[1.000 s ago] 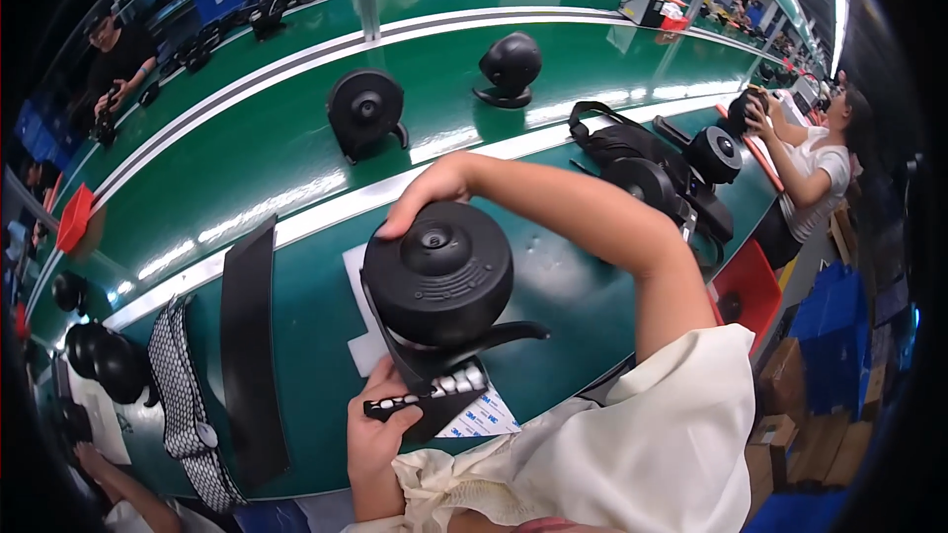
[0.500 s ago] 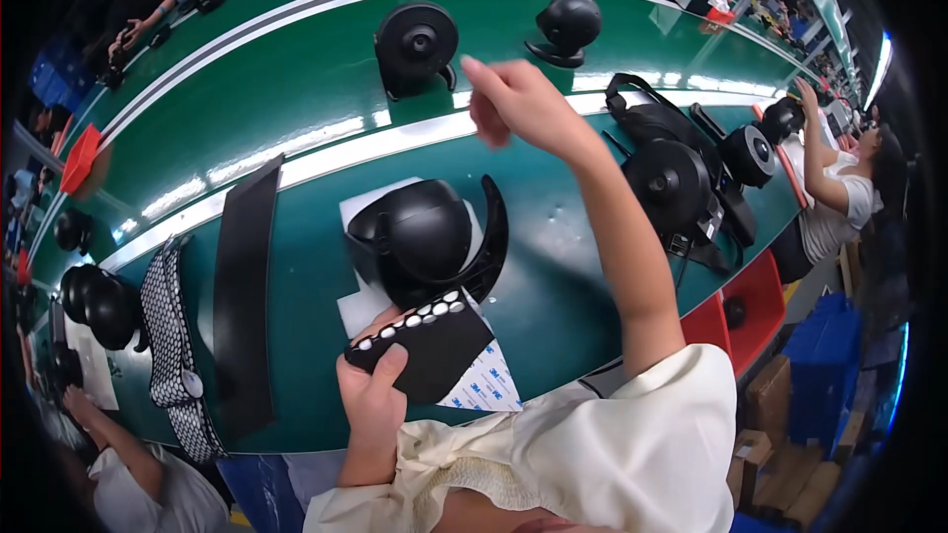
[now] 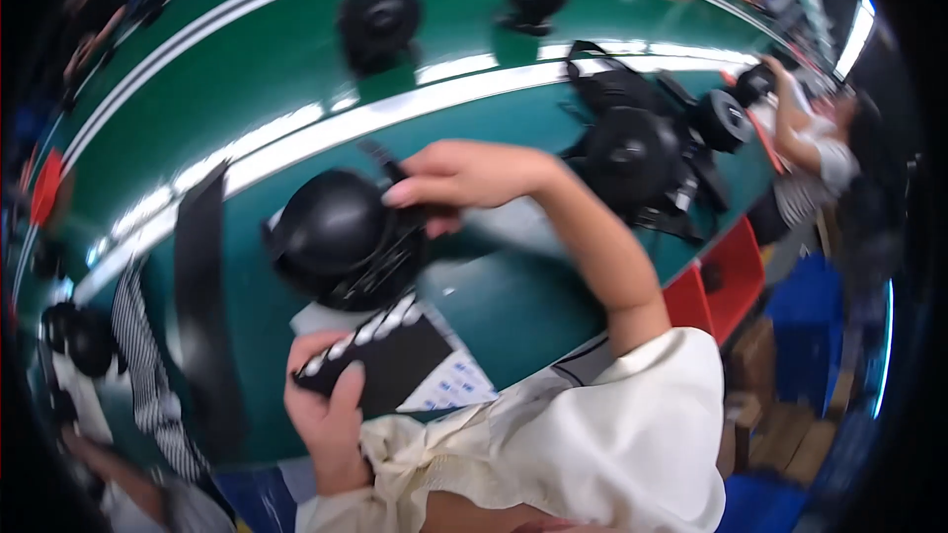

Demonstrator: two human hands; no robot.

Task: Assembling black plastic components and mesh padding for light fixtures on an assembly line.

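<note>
My left hand [image 3: 331,410] is closed on a black sheet [image 3: 380,375], thumb on its face. A row of white round pads runs along the sheet's upper edge, and a white backing with blue print [image 3: 456,383] shows at its right corner. Just beyond it lies a glossy black rounded device [image 3: 336,227] on white paper [image 3: 314,319]. My right hand [image 3: 449,183] pinches the dark curved base at the device's right side; motion blurs the exact grip. The device appears tipped, its dome toward the left.
A black strip [image 3: 202,306] and a dotted strip [image 3: 143,345] lie to the left. Two black devices [image 3: 380,20] stand on the green belt [image 3: 267,69] beyond. More black parts [image 3: 627,153] and a red bin [image 3: 726,281] are on the right, where a co-worker [image 3: 815,138] sits.
My right hand has come down from above the belt edge and taken hold of the device's curved base. The device has turned. My left hand still holds the sheet; the whole view has shifted.
</note>
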